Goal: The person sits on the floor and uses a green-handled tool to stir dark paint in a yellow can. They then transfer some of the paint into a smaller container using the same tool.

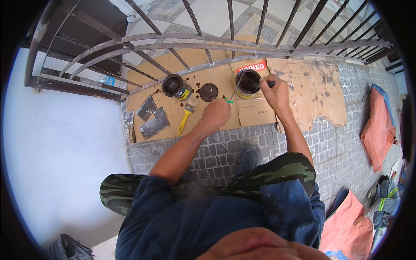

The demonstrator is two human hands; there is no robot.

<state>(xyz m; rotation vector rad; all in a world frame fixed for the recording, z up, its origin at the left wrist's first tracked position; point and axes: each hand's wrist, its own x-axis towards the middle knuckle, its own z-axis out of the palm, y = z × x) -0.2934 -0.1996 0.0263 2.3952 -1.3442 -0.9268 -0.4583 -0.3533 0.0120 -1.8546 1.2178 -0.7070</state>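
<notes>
I squat over a sheet of cardboard (pixel 255 113) on grey paving. My right hand (pixel 274 90) grips a dark stick whose end reaches into an open paint can (pixel 248 82) of dark paint. My left hand (pixel 215 114) is closed just left of that can around a thin tool with a green grip (pixel 228 100); its slim metal shaft slants up to the can's rim. A round lid (pixel 209 92) lies beside my left hand.
A second open can (pixel 175 86) with a yellow label stands further left. Near it lie a yellow-handled brush (pixel 186 115), dark sandpaper pieces (pixel 151 116) and a scraper (pixel 131 125). An iron railing (pixel 208 41) crosses behind; orange sacks (pixel 378 125) lie right.
</notes>
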